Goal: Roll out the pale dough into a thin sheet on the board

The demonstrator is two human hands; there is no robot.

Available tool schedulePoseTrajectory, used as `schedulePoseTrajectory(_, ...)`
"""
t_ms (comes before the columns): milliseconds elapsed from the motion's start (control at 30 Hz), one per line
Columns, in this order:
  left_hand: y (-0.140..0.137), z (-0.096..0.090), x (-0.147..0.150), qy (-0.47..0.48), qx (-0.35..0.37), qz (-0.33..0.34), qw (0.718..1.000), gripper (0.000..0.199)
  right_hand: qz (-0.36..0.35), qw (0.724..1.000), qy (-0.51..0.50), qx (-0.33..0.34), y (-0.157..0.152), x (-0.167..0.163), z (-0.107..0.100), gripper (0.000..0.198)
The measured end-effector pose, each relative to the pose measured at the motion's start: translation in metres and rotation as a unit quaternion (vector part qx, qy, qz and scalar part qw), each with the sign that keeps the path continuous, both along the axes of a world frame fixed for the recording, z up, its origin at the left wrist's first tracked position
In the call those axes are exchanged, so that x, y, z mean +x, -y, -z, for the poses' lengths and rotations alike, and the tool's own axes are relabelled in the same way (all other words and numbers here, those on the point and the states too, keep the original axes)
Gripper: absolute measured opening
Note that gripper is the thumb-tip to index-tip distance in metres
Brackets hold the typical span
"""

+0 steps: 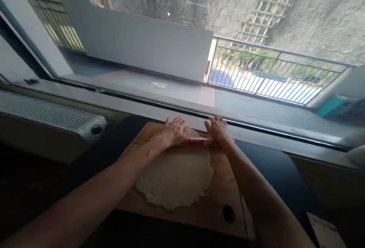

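A wide, thin sheet of pale dough [176, 176] with a ragged edge lies on a wooden board [222, 176]. Across its far part runs a rolling pin [198, 141] with a red label, visible between my hands. My left hand [176, 131] rests on the pin's left part, fingers stretched forward and the palm hiding that end. On the right part lies my right hand [217, 128], also open, its fingers extended past the pin. Both arms reach forward over the board, the left one covering some of the dough's left side.
Under the board is a dark table [268, 164] against a window sill [251, 132]. A white radiator [57, 115] stands at left. Near the lower right lies a phone-like flat object [325, 229]. The board has a round dark hole [228, 214]. Outside the glass is a railing [268, 73].
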State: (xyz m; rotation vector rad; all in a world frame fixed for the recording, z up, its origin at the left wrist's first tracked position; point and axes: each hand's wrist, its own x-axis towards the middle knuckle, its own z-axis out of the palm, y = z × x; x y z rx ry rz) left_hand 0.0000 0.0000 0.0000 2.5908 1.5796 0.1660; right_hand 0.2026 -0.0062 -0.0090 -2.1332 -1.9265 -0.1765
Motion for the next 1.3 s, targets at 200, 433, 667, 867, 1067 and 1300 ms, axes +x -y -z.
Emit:
schedulePoseTrajectory(200, 0.056, 0.005, -0.021, 0.001, 0.026, 0.102, 0.994, 0.063, -0.097, 0.995, -0.013, -0.011, 0.070, -0.006, 0.009, 0.051)
schedulePoseTrajectory(433, 0.018, 0.005, -0.008, 0.005, 0.053, 0.070, 0.996, 0.063, -0.043, 0.999, -0.023, -0.014, 0.036, -0.002, 0.005, 0.051)
schedulePoseTrajectory(667, 0.028, 0.002, -0.013, -0.003, 0.025, 0.051, 0.998, 0.065, -0.076, 0.993, -0.043, -0.082, 0.045, -0.007, 0.000, 0.057)
schedulePoseTrajectory(867, 0.074, 0.013, -0.030, 0.012, 0.111, 0.137, 0.984, 0.063, -0.130, 0.991, 0.005, -0.020, 0.110, -0.010, 0.008, 0.057)
schedulePoseTrajectory(1067, 0.001, 0.000, 0.009, 0.013, 0.061, 0.007, 0.998, 0.060, 0.011, 0.998, -0.059, -0.035, 0.033, -0.004, -0.007, 0.058)
schedulePoseTrajectory(1300, 0.124, 0.010, -0.050, 0.105, 0.100, 0.098, 0.985, 0.056, -0.110, 0.994, -0.017, 0.016, 0.158, -0.024, 0.013, 0.055)
